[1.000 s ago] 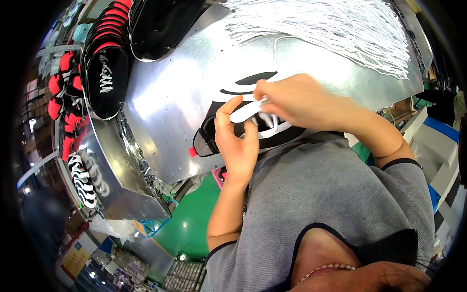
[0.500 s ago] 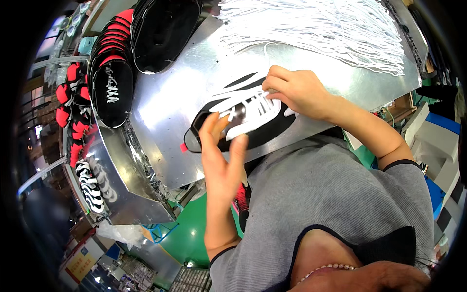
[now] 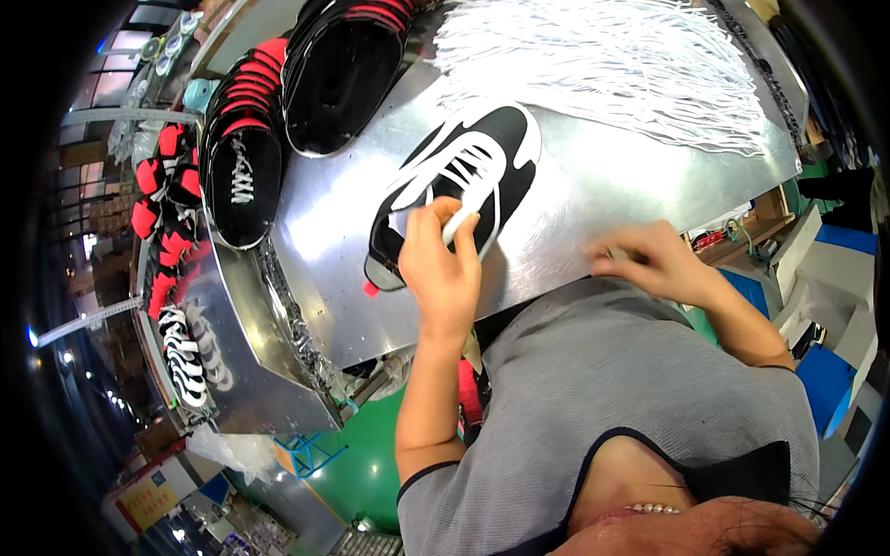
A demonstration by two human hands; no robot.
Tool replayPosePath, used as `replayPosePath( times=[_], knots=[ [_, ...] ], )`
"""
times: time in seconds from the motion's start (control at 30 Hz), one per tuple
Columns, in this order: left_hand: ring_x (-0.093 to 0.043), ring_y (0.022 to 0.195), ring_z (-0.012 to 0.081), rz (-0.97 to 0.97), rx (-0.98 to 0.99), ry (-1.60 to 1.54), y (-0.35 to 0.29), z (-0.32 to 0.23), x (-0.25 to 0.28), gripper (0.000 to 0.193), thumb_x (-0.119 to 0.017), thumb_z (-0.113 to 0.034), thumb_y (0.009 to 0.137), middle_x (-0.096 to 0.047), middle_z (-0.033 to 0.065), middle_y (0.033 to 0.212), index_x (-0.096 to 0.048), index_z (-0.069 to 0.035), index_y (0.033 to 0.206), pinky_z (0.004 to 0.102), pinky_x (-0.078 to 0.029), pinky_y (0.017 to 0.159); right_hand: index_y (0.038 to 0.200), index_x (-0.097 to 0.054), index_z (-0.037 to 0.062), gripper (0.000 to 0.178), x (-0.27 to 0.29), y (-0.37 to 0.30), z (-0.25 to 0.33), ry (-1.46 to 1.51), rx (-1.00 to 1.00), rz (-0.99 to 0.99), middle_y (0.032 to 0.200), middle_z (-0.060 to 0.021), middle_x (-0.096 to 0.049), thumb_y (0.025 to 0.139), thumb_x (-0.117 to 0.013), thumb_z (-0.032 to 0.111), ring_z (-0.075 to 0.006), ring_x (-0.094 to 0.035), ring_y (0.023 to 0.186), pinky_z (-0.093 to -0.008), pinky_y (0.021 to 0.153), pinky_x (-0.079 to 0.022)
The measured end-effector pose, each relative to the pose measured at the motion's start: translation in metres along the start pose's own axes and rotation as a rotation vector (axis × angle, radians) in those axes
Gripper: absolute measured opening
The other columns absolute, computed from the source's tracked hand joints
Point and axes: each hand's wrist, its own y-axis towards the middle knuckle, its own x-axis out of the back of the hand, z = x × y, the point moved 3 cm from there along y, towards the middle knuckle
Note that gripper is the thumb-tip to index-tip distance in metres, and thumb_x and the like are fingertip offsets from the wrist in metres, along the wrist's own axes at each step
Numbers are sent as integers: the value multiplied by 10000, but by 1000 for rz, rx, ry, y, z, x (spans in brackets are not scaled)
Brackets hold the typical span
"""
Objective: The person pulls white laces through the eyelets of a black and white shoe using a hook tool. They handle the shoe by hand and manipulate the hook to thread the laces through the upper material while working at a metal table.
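A black-and-white shoe upper [image 3: 515, 190] lies on the metal table, its rounded end away from me and a small red tab at its near end. White lace [image 3: 458, 169] crosses its throat in several rows. Over the near part of the opening, my left hand [image 3: 443, 255] is closed, thumb and fingers pinching the white edge of the upper. To the right, apart from the shoe, my right hand [image 3: 649, 264] hovers by the table's near edge. Motion blurs its fingers, so whether they hold a lace end cannot be seen.
A wide heap of white laces [image 3: 603, 74] covers the far right of the table [image 3: 343, 306]. Stacked black-and-red uppers [image 3: 243, 176] stand at the left, with another black stack [image 3: 338, 93] beside them. Red-and-black pieces [image 3: 167, 246] hang farther left.
My right hand has left the shoe's lacing and moved right, toward the table edge. My left hand has closed on the upper, which has turned so its rounded end points farther away.
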Motion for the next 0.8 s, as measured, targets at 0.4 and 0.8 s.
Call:
replayPosePath(
  times=[0.4, 0.8],
  knots=[
    [-582, 752, 218, 82, -61, -29, -12, -17, 23, 259, -730, 14, 798, -601, 98, 856, -682, -12, 1051, 314, -463, 687, 900, -665, 34, 173, -52, 36, -5, 555, -8, 263, 730, 32, -574, 916, -688, 204, -49, -522, 716, -233, 695, -434],
    [-681, 922, 341, 592, 126, 161, 4, -15, -8, 358, -740, -246, 838, -704, 173, 1015, -668, -37, 1120, 365, -516, 783, 989, -634, 25, 116, -17, 86, -1, 235, 241, -263, 812, -10, -591, 910, -661, 106, -73, -488, 669, -249, 578, -381]
  ],
)
